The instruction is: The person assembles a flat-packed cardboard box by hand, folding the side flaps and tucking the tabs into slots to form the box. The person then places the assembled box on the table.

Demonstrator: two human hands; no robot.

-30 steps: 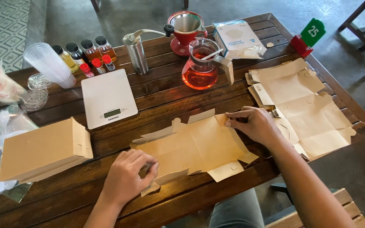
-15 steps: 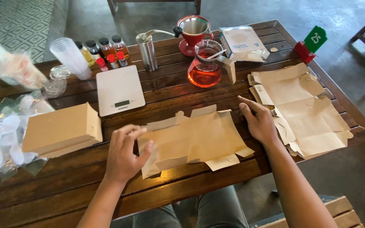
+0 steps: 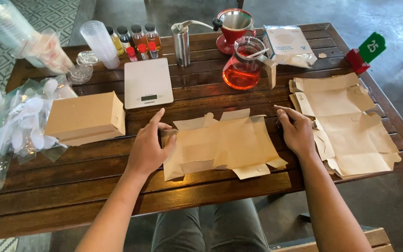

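A flat brown cardboard box blank (image 3: 225, 144) lies on the dark wooden table (image 3: 71, 186) in front of me. My left hand (image 3: 149, 147) grips its left edge, thumb and fingers around the raised flap. At the blank's right end my right hand (image 3: 297, 130) rests with its fingers curled, touching the table and the cardboard edge. A stack of more flat blanks (image 3: 346, 123) lies just right of that hand. One folded brown box (image 3: 86, 117) stands to the left.
Behind the blank sit a white kitchen scale (image 3: 148, 84), a glass carafe of red liquid (image 3: 241, 70), a metal grinder (image 3: 181, 44), a red dripper (image 3: 234, 25), small bottles (image 3: 134, 39), stacked clear cups (image 3: 98, 42) and a filter pack (image 3: 288, 46). Bagged white spoons (image 3: 15, 126) lie far left.
My left hand has slid up from the blank's lower left corner to its left edge and lifted the flap. My view shifted slightly; the right hand stayed at the right end.
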